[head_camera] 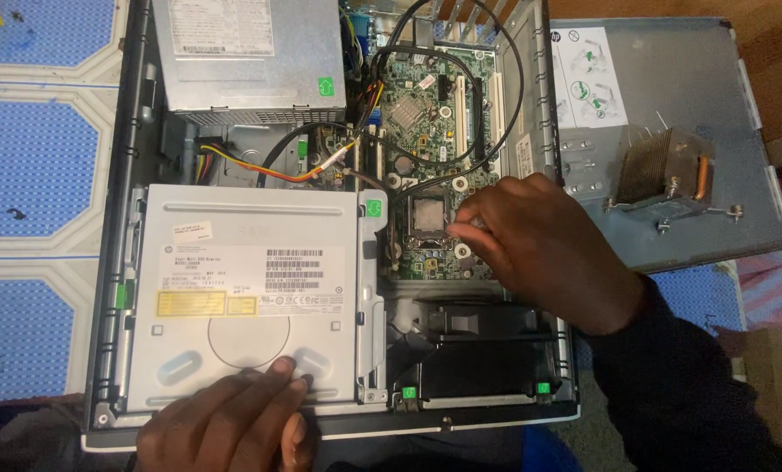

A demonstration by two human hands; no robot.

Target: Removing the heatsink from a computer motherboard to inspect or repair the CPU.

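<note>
An open desktop computer case [111, 262] lies flat below me. My left hand [229, 419] rests flat on the near edge of the silver optical drive [242, 297], fingers together, holding nothing. My right hand [539, 245] reaches into the case over the green motherboard [426, 114]. Its fingertips touch the right side of the processor socket [426, 218], where the bare silver chip shows. Whether the fingers pinch the socket lever is hidden.
A grey power supply [251, 57] fills the far left of the case. Black and coloured cables [461, 166] loop over the board. A black fan shroud [478, 336] sits near the front. The removed heatsink [666, 175] lies on the grey side panel [705, 96] at right.
</note>
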